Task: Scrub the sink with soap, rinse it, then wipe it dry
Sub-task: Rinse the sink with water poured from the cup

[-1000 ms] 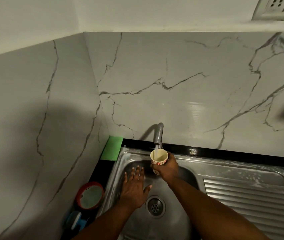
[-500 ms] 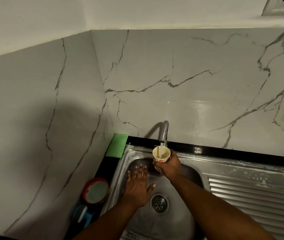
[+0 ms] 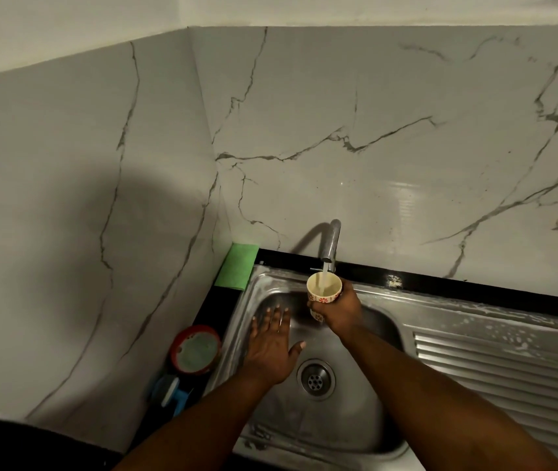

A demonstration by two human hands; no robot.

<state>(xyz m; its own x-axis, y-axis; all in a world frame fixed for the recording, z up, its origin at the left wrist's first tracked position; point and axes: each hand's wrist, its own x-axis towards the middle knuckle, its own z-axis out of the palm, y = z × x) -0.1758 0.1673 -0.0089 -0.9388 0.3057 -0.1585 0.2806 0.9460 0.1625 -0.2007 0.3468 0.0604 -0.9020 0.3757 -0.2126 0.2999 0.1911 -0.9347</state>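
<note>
cup [image 3: 324,287] under the tap [image 3: 331,239] over the sink [image 3: 271,277], drain [image 3: 315,379] in its floor, cloth [image 3: 238,265] behind left, drainboard [image 3: 502,368] at right

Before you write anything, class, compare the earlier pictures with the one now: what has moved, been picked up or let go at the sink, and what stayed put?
Nothing has visibly moved, been taken hold of or let go; only the camera's view has shifted a little. The right hand still holds the cup under the running tap. The left hand still lies flat in the sink, beside the drain.
</note>
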